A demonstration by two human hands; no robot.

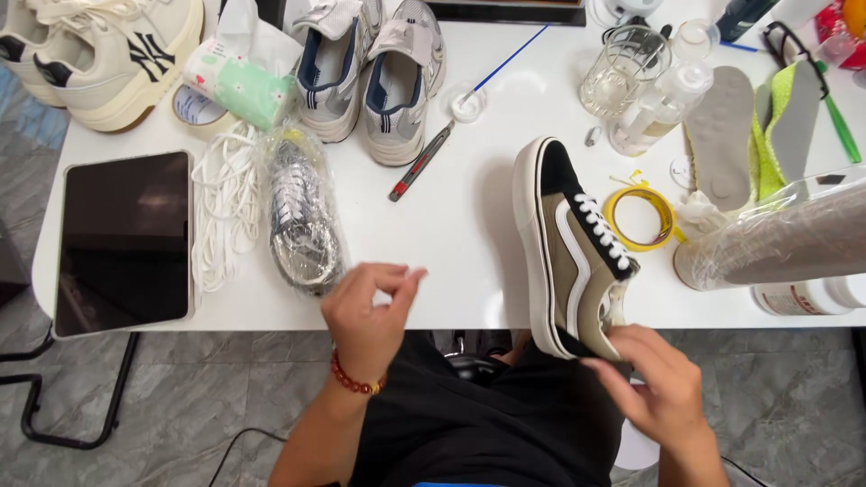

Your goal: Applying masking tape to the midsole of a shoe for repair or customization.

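The olive sneaker (573, 257) lies on its side at the table's (451, 225) front edge, heel toward the person. The right hand (658, 383) pinches its heel collar; the left hand (370, 311), fingertips pressed together, hovers well apart beside bagged laces (302, 216).

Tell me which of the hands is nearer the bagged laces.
Left. The left hand hovers just right of the bagged laces, while the right hand is far across, gripping the olive sneaker at its heel.

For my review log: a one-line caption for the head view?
Right hand grips the olive sneaker's heel; left hand pinches beside bagged laces.
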